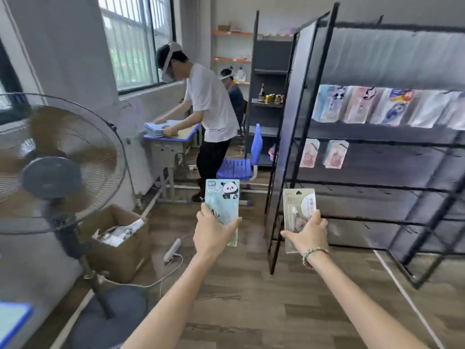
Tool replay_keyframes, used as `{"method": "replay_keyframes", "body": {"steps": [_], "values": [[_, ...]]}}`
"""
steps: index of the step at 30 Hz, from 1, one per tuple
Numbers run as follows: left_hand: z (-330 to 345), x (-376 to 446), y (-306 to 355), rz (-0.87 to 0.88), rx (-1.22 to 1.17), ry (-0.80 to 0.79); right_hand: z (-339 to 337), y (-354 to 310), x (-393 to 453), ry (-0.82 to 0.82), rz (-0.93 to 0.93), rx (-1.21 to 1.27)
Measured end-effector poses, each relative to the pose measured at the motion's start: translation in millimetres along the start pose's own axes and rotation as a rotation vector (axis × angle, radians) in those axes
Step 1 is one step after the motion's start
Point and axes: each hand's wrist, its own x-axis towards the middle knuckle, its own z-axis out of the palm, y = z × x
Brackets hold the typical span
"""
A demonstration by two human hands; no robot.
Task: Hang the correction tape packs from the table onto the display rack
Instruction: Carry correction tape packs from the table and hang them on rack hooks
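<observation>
We hold both arms out in front of us over the wood-pattern floor [246, 293], a pack in each of our hands. Our left hand [214, 231] grips a pale blue correction tape pack printed with a cartoon panda and the word PANDA [222, 197] — fingers and thumb curl round its lower half, and it stands upright. A second card edge shows just behind it at the bottom, though we cannot tell what it is. Our right hand [308, 234], with a green and red beaded bracelet [314, 254] at the wrist, pinches a cream-coloured correction tape pack with a clear blister [299, 210], also upright, the thumb across its lower left.

To the right and a little farther off stands the black metal-frame display rack [352, 147], well apart from both packs. A blurred row of pastel packs already hangs on its upper rail [377, 107], and two pink-and-blue packs hang on the rail below [324, 153].

On the near left is a black standing fan with brownish blades [55, 162], beside an open cardboard box holding white packets [118, 238], with a white power strip [173, 248] on the floor. Farther off, a person in a white T-shirt [211, 104] bends over a blue-edged bench [176, 137] — a blue plastic chair [241, 162] stands behind them
</observation>
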Motion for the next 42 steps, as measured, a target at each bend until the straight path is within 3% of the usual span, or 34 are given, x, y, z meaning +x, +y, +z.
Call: {"method": "replay_keyframes", "body": {"steps": [9,17,28,42], "values": [[170,-4,117,0.064,-0.081,-0.114,-93,120,104,0.11,0.13,-0.001],[268,24,166,0.084,-0.041,-0.17,-118,175,177,0.142,0.194,0.002],[391,125,220,0.057,-0.054,-0.216,-117,194,336,0.082,0.169,-0.069],[482,227,263,0.02,0.049,-0.199,-94,199,504,-0.011,0.109,-0.077]]}}
